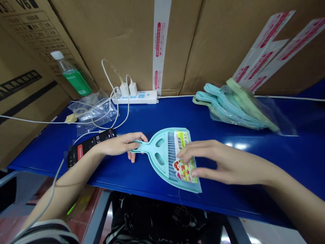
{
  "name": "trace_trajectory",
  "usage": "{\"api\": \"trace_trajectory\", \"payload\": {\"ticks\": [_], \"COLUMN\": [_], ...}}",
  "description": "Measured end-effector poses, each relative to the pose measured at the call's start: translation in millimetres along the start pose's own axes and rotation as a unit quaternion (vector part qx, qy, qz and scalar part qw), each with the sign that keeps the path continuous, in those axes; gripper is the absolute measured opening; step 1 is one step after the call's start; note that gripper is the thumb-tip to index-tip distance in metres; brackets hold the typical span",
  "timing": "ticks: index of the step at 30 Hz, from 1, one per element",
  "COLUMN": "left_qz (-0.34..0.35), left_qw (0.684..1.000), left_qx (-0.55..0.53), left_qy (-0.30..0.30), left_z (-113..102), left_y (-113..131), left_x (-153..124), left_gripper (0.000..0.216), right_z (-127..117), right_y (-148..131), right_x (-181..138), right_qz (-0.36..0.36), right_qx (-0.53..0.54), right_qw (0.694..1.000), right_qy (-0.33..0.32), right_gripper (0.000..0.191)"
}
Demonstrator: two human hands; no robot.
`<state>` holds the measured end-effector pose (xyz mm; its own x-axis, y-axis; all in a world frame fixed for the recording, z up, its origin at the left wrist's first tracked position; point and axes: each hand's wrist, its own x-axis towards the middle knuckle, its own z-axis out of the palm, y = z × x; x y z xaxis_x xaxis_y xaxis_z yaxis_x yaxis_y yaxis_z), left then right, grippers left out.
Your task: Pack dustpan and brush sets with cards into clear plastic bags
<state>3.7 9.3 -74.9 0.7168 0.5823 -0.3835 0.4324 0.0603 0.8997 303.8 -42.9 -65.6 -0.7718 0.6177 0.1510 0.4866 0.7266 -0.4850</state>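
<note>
A small light-blue plastic dustpan [162, 159] with a brush nested in it lies flat on the blue table [157, 115], handle pointing left. A colourful paper label [184, 157] lies on its pan. My left hand [119, 145] is closed around the handle. My right hand [218, 161] rests on the label with fingers stretched flat, pressing the card against the pan.
A pile of blue and green dustpan sets in clear bags [233, 103] lies at the back right. A power strip [135, 96] with chargers, a green-labelled bottle [72, 76], empty plastic bags [92, 110] and a phone [88, 145] are at the left. Cardboard boxes [122, 37] wall the back.
</note>
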Motion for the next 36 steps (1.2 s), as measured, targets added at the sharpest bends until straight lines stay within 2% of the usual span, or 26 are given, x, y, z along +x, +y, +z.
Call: {"api": "trace_trajectory", "payload": {"ticks": [2, 4, 7, 13, 19, 22, 25, 30, 34, 36], "left_qz": [-0.002, -0.001, 0.002, 0.006, 0.014, 0.024, 0.036, 0.09, 0.114, 0.114], "left_qw": [1.0, 1.0, 1.0, 1.0, 0.999, 0.999, 0.997, 0.983, 0.955, 0.948], "left_qx": [0.002, 0.006, 0.009, 0.011, 0.029, 0.031, 0.055, 0.06, 0.027, 0.009], "left_qy": [-0.001, -0.002, -0.005, -0.007, -0.007, -0.001, 0.026, 0.145, 0.271, 0.297], "left_z": [-0.2, -0.6, -1.1, -1.4, -0.5, -0.7, -2.2, -4.0, -0.6, 1.4], "left_y": [0.0, 0.0, 0.2, 0.4, 0.2, 0.1, 0.5, -1.5, -7.9, -10.7], "left_x": [0.1, 0.0, -0.2, -0.4, -0.3, 0.0, -0.3, 3.5, 16.4, 22.6], "left_gripper": [0.019, 0.019, 0.018, 0.018, 0.018, 0.022, 0.027, 0.026, 0.017, 0.013], "right_z": [2.6, 8.4, 19.1, 29.7, 26.6, 18.8, 9.3, 3.0, 6.8, 8.1], "right_y": [10.3, 19.3, 25.6, 22.7, 16.3, 15.9, 22.5, 48.6, 64.7, 66.2], "right_x": [-2.4, -5.3, -8.2, -6.2, -2.1, -2.5, -2.6, 6.1, 14.7, 16.6], "right_qz": [0.018, 0.054, 0.083, 0.097, 0.138, 0.149, 0.156, 0.186, 0.218, 0.213], "right_qx": [0.002, -0.039, -0.075, -0.064, -0.041, -0.009, 0.029, 0.08, 0.127, 0.131], "right_qw": [1.0, 0.998, 0.994, 0.991, 0.986, 0.985, 0.987, 0.972, 0.956, 0.956], "right_qy": [0.008, 0.017, -0.018, -0.06, -0.083, -0.085, -0.036, 0.123, 0.15, 0.151], "right_gripper": [0.043, 0.068, 0.1, 0.106, 0.109, 0.11, 0.105, 0.066, 0.053, 0.048]}}
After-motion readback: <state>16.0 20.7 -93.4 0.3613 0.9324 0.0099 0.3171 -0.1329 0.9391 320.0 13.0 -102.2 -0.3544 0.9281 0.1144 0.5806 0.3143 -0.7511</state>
